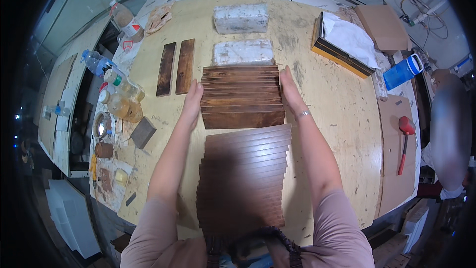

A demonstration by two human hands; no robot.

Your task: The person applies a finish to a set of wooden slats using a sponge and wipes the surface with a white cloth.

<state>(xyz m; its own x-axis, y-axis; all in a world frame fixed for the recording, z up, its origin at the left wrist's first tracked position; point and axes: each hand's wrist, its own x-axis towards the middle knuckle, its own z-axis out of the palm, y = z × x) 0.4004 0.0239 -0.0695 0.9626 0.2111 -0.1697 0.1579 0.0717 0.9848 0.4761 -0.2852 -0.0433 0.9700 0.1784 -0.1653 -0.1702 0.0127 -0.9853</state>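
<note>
A row of dark brown stained wooden boards (243,119) stands on edge in the middle of the table, one behind another. My left hand (194,100) lies flat along the row's left ends, fingers stretched forward. At the right ends, my right hand (291,92) rests likewise, its fingers straight and a band on the wrist. Nearer to me a fanned stack of smooth brown boards (243,154) overlaps like shingles, its near part in shadow. Behind the row sits a white wrapped block (243,52), with another white block (241,18) farther back.
Two loose brown boards, a dark board (166,69) and a lighter board (185,67), lie at left. Several bottles (124,84) and a grey block (143,133) line the left side. On the right are a box with white sheeting (347,39), a blue bottle (402,72) and a red mallet (406,126).
</note>
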